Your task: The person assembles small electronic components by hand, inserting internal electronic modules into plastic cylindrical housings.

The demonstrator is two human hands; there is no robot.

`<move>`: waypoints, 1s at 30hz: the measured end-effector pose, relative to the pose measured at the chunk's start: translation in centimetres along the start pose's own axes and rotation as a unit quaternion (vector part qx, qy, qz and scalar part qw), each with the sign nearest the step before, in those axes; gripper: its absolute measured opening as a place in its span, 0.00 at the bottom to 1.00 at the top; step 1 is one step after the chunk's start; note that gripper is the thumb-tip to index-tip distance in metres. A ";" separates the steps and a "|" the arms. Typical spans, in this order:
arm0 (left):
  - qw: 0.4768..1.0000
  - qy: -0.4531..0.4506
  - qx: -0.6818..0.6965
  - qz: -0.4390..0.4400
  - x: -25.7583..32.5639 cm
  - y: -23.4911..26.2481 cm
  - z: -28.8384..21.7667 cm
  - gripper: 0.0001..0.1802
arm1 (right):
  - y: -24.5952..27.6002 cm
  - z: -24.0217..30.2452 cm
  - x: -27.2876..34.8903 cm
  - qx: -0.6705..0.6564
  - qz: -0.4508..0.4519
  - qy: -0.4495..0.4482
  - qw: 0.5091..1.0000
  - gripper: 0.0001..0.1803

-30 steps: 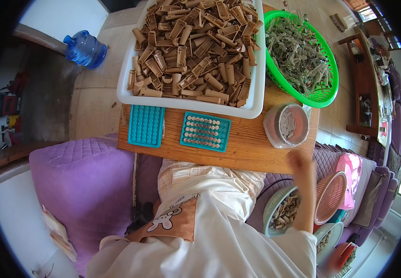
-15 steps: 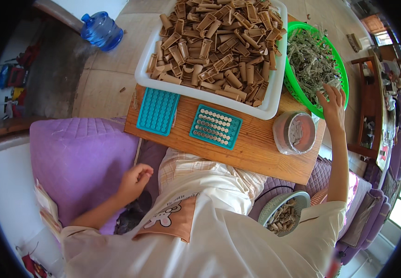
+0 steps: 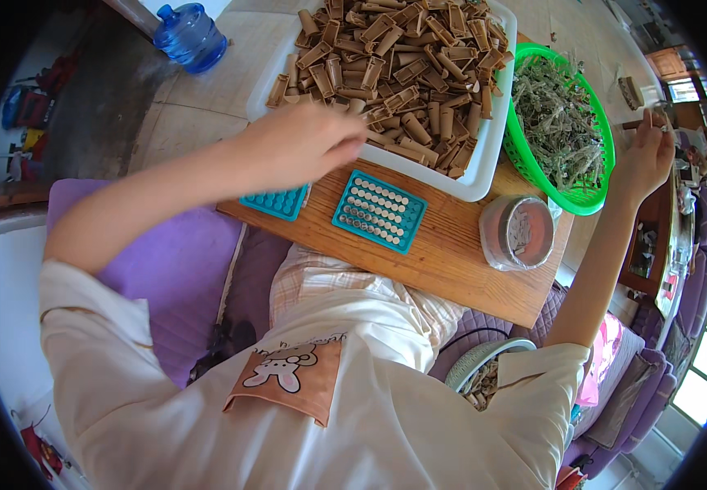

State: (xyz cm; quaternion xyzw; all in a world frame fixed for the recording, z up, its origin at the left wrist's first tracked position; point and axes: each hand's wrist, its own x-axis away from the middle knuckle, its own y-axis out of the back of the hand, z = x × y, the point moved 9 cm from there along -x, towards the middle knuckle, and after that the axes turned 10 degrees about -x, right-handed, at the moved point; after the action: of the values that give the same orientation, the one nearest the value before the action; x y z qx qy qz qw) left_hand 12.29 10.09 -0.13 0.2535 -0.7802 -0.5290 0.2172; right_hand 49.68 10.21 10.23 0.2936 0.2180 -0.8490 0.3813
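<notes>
Notably, the left grip [image 3: 309, 147] curls at the heaped brown pieces [image 3: 406, 73] and the right grip [image 3: 646, 159] is raised just right of the overhanging green basket [image 3: 578, 202], contact or contents indeterminable; a right forearm [image 3: 597, 269] bump might tip the basket.

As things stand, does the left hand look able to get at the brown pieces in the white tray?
Probably yes: the left hand appears at the near left side of the white tray, and the brown pieces lie heaped with no lid over them. Whether it already holds something is unclear.
</notes>
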 end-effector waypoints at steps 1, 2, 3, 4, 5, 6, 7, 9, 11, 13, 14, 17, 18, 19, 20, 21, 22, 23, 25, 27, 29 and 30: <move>0.999 -0.004 -0.026 -0.042 -2.1 -0.4 0.6 0.09 | -0.6 0.1 -0.1 -0.090 0.000 -0.019 0.996 0.09; 0.997 0.000 -0.046 -0.068 -4.3 -0.8 1.0 0.10 | -1.0 0.4 0.1 -0.176 -0.002 -0.037 0.984 0.09; 0.993 0.007 -0.067 -0.093 -6.1 -1.2 1.3 0.11 | -1.7 1.2 0.7 -0.175 -0.002 -0.036 0.984 0.09; 0.989 0.010 -0.105 -0.107 -8.0 -2.1 1.7 0.12 | -2.8 1.9 1.8 -0.212 0.007 -0.058 0.976 0.08; 0.982 0.015 -0.145 -0.121 -9.2 -2.4 1.6 0.13 | -3.7 2.7 2.9 -0.249 0.016 -0.080 0.965 0.07; 0.982 0.011 -0.143 -0.122 -10.3 -2.9 1.6 0.13 | -3.8 3.4 4.0 -0.245 0.016 -0.078 0.966 0.07; 0.982 0.041 -0.165 -0.087 -10.5 -4.0 2.6 0.14 | -5.2 2.0 5.9 -0.288 0.038 -0.132 0.948 0.08; 0.980 0.032 -0.177 -0.082 -11.5 -4.9 2.9 0.12 | -5.9 1.9 8.9 -0.315 0.056 -0.177 0.931 0.08; 0.981 0.019 -0.149 -0.126 -11.3 -3.8 2.9 0.12 | -6.7 0.8 12.3 -0.296 0.056 -0.263 0.916 0.09; 0.979 -0.002 -0.078 -0.186 -10.6 -1.5 2.8 0.11 | -6.7 0.8 14.9 -0.229 0.074 -0.282 0.929 0.10; 0.980 -0.005 -0.078 -0.184 -10.5 -0.6 2.5 0.11 | -6.5 0.6 16.1 -0.160 0.090 -0.297 0.937 0.10; 0.981 0.039 0.075 -0.174 -9.6 0.6 3.8 0.10 | -7.1 1.9 17.7 0.005 0.138 -0.213 0.967 0.08; 0.981 0.042 0.074 -0.174 -8.9 0.6 3.9 0.10 | -7.4 2.2 18.0 0.003 0.140 -0.214 0.967 0.08; 0.965 0.111 0.225 -0.080 -7.8 -0.8 4.4 0.10 | -9.0 4.7 17.7 0.073 0.205 -0.089 0.972 0.08; 0.912 0.170 0.372 0.021 -6.7 -2.7 3.8 0.10 | -10.3 7.0 18.1 0.148 0.262 0.039 0.953 0.09; 0.884 0.192 0.417 0.086 -5.2 -3.5 2.6 0.11 | -10.8 7.4 18.3 0.157 0.277 0.018 0.948 0.11; 0.855 0.195 0.457 0.149 -4.0 -4.5 1.2 0.12 | -10.8 7.8 18.4 0.162 0.274 0.017 0.948 0.11; 0.820 0.202 0.493 0.209 -2.4 -5.6 0.0 0.14 | -11.3 8.3 18.8 0.155 0.294 0.040 0.943 0.11; 0.738 0.200 0.567 0.308 0.8 -7.3 -2.3 0.18 | -11.7 8.5 19.4 0.135 0.307 0.059 0.940 0.13; 0.723 0.194 0.567 0.344 3.2 -8.3 -3.6 0.17 | -11.7 8.3 20.1 0.125 0.298 0.030 0.946 0.13; 0.707 0.184 0.565 0.384 4.7 -9.0 -4.3 0.17 | -11.6 8.0 20.9 0.121 0.285 0.000 0.951 0.13; 0.734 0.132 0.551 0.375 4.5 -8.7 -4.7 0.15 | -11.6 7.4 21.3 0.098 0.274 -0.032 0.956 0.12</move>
State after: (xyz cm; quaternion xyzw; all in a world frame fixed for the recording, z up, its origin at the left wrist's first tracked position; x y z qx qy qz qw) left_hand 13.11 1.21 -6.32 0.0824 -0.9305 0.1565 0.3209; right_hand 26.84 1.83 3.23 0.3503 0.0326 -0.7381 0.5757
